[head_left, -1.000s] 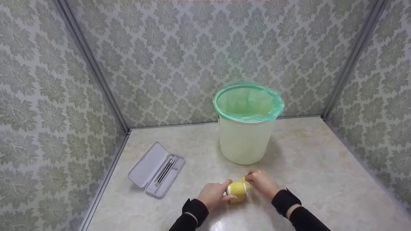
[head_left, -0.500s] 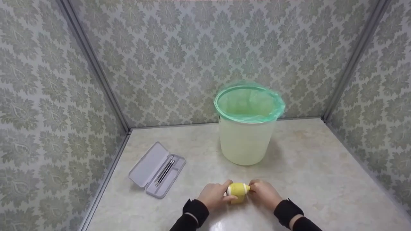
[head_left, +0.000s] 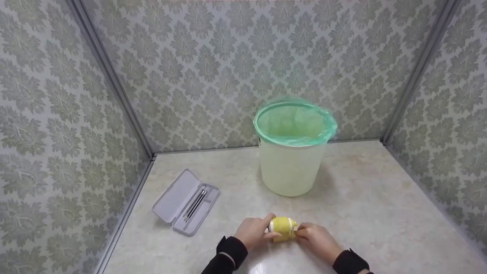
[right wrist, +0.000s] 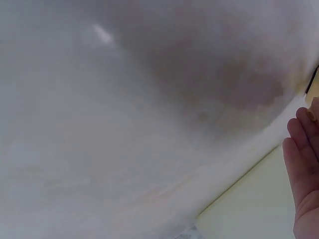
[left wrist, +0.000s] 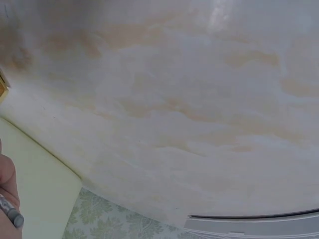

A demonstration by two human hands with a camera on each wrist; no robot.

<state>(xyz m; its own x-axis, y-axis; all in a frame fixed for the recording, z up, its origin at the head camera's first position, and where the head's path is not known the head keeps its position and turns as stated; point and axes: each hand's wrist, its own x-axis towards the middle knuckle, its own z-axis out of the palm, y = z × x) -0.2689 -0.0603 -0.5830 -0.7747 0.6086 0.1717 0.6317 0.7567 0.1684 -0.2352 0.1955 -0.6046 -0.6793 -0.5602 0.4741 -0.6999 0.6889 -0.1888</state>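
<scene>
My left hand (head_left: 251, 232) grips a yellow and white crank pencil sharpener (head_left: 281, 228) low over the table, thumb and fingers around its left end. In the left wrist view, a slim grey-ended rod (left wrist: 12, 214), like a pencil's end, sticks out by the left hand's fingers. On the sharpener's right side, my right hand (head_left: 315, 239) pinches the small yellow crank handle (head_left: 295, 233), now low beside the body. The right wrist view shows the right fingers (right wrist: 301, 132) at the sharpener's edge (right wrist: 313, 92); most of the crank is hidden there.
A lidded case (head_left: 177, 196) lies unfolded at the left with several dark pencils (head_left: 195, 205) inside. Behind the hands stands a pale bin (head_left: 291, 167) lined with a green bag (head_left: 327, 133). Patterned walls (head_left: 228, 76) border the table (head_left: 380, 213) at the back and sides.
My right hand has swung the crank from the top of the sharpener's side down toward me. The left hand and the sharpener's body stay in place.
</scene>
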